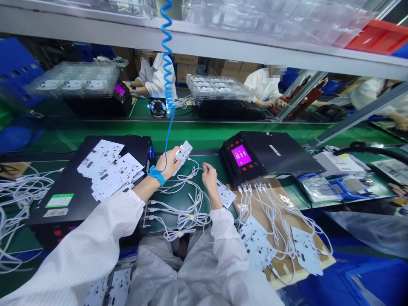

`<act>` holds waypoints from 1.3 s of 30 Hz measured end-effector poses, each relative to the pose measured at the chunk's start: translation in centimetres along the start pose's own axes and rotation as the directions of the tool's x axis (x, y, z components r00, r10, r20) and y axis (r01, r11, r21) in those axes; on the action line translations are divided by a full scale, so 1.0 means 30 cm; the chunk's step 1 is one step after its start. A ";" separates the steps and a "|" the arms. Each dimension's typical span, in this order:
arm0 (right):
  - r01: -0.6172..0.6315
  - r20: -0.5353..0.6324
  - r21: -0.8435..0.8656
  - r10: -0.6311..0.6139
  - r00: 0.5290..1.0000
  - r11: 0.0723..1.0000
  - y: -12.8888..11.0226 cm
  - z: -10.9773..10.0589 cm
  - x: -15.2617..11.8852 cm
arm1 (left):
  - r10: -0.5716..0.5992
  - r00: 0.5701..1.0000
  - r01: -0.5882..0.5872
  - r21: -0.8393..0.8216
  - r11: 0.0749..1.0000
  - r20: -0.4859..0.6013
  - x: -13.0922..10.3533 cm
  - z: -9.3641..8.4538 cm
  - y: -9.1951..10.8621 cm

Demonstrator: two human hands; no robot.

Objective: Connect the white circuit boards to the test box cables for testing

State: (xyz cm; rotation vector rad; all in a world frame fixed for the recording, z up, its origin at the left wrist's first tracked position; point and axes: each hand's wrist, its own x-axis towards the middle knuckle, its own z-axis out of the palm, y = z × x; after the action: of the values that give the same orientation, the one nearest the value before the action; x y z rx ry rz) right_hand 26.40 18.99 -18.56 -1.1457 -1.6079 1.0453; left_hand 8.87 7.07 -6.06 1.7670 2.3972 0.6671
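Observation:
My left hand (168, 162), with a blue wrist strap (157, 174), grips a white circuit board (184, 153) above the green bench. My right hand (209, 174) is closed, fingertips pinched together; whatever it may hold is too small to make out. Just beyond that wrist another white board (225, 194) lies on the bench. White cables (191, 219) lie in bundles between my forearms. Several white boards (116, 174) are piled on the black box (76, 157) at the left.
A black unit with a lit pink screen (241, 155) stands at the right. Cables and boards (306, 250) rest on cardboard (280, 191) in front of it. A coiled blue cord (167, 63) hangs near my left hand. People in white work across the bench.

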 end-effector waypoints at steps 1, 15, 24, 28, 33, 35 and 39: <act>-0.010 -0.001 -0.013 0.010 1.000 1.000 -0.003 -0.011 -0.002 | 0.003 1.000 -0.003 0.001 1.000 0.003 0.001 -0.002 0.001; 0.145 0.006 0.367 -0.158 0.987 0.919 -0.304 0.125 -0.147 | 0.036 0.998 -0.038 0.060 0.997 0.043 -0.002 -0.002 0.026; 0.182 -0.010 0.344 -0.190 0.982 0.921 -0.286 0.135 -0.134 | 0.022 0.996 -0.031 0.098 0.995 0.087 -0.004 0.008 0.027; 0.191 -0.025 0.304 -0.193 0.981 0.933 -0.290 0.141 -0.132 | 0.022 0.995 -0.034 0.118 0.992 0.095 -0.010 0.014 0.035; 0.217 -0.034 0.285 -0.217 0.976 0.934 -0.293 0.150 -0.127 | 0.014 0.994 -0.029 0.139 0.990 0.108 -0.010 0.015 0.045; 0.209 -0.011 0.294 -0.215 0.977 0.933 -0.291 0.146 -0.124 | 0.019 0.993 -0.034 0.135 0.990 0.113 -0.007 0.011 0.045; 0.168 0.040 0.347 -0.193 0.980 0.923 -0.277 0.126 -0.120 | 0.020 0.994 -0.033 0.123 0.992 0.106 -0.002 0.002 0.044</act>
State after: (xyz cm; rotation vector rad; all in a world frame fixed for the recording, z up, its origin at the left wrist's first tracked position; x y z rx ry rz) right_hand 21.59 13.15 -12.32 -0.7188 -1.4822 1.1990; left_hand 10.09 7.34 -5.62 1.8339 2.3969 0.4235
